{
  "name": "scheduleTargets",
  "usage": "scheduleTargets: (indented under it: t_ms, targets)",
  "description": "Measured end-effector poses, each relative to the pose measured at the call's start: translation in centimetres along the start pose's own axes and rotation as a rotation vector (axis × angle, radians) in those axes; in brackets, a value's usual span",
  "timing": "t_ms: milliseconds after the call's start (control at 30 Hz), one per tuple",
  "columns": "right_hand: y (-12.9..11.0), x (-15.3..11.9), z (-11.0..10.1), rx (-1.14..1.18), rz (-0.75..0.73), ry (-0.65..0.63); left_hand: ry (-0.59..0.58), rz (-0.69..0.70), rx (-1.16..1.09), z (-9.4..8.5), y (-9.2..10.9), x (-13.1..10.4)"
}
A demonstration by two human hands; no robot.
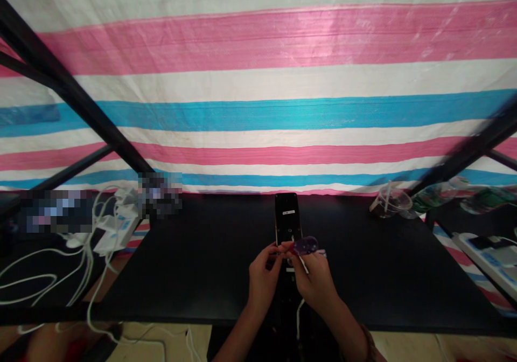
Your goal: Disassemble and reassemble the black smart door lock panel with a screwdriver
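A long black device (287,219) with a small white label lies on the black table in front of me. My left hand (263,273) is closed, its thumb and fingertips pinched at the device's left edge; what they grip is too small to make out. My right hand (315,278) is closed too, beside a dark purple rounded object (306,245) with a red part near the fingertips. A thin white piece shows under the right fingers. The two hands' fingertips meet over the device. A white cable (299,319) hangs below my right hand.
White cables (86,265) and a white power strip (117,227) lie at the left. A clear cup (390,200) with a straw stands at the table's back right, near plastic packaging (434,194). Black metal bars (81,95) and a striped sheet (262,114) rise behind the black table (194,265).
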State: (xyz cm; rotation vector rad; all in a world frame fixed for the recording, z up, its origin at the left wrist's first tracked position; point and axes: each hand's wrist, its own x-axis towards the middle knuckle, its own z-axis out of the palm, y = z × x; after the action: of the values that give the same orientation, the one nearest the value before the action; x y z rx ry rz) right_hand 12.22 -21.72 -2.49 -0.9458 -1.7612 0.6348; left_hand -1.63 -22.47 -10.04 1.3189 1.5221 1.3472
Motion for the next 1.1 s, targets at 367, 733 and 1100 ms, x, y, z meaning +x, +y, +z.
scheduleTargets:
  t_ms: [367,733,1100]
  targets:
    - [0.5,-1.1,-1.2,0.086,0.116,0.058,-0.063,0.014,0.085,-0.2,-0.6,0.2]
    - [0.6,-1.1,-1.3,0.179,0.165,0.094,-0.237,0.120,0.428,-1.5,2.1,1.3]
    - [0.5,-1.2,-1.5,0.178,0.183,0.099,-0.335,0.126,0.483,-1.6,2.3,1.7]
